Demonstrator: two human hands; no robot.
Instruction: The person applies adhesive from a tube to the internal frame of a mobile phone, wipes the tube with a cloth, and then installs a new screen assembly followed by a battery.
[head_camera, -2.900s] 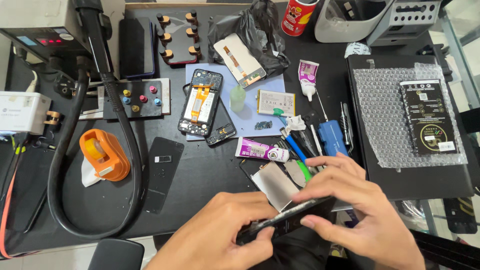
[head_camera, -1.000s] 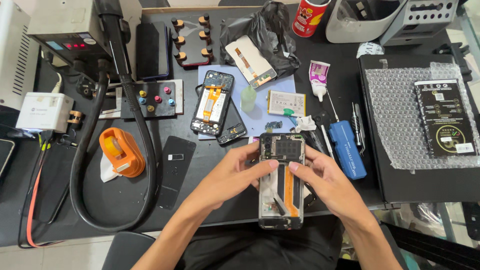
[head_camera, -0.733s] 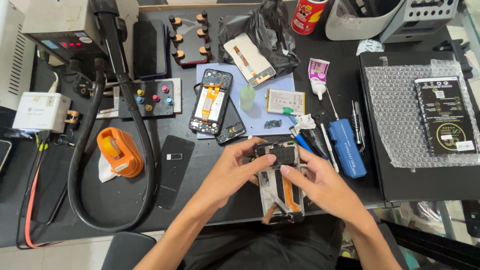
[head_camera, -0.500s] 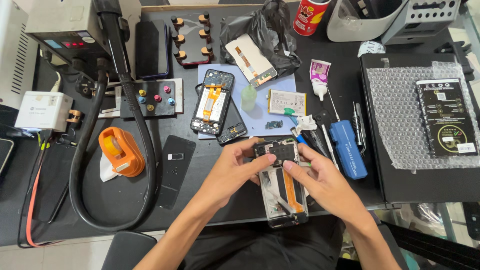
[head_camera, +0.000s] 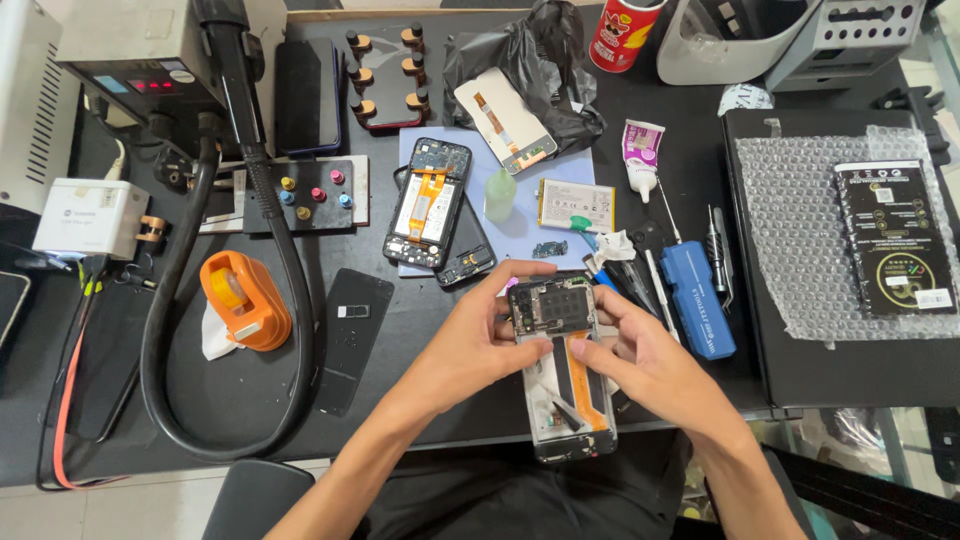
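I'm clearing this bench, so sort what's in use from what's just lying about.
In use:
opened phone, back off, orange flex cable showing
left hand and right hand, both gripping it

Lying about:
second opened phone
orange tape dispenser
blue screwdriver case
glue tube
bubble wrap

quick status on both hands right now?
Left hand: closed on the upper left edge of the opened phone.
Right hand: grips the same phone's right side, fingertips on its inner parts.
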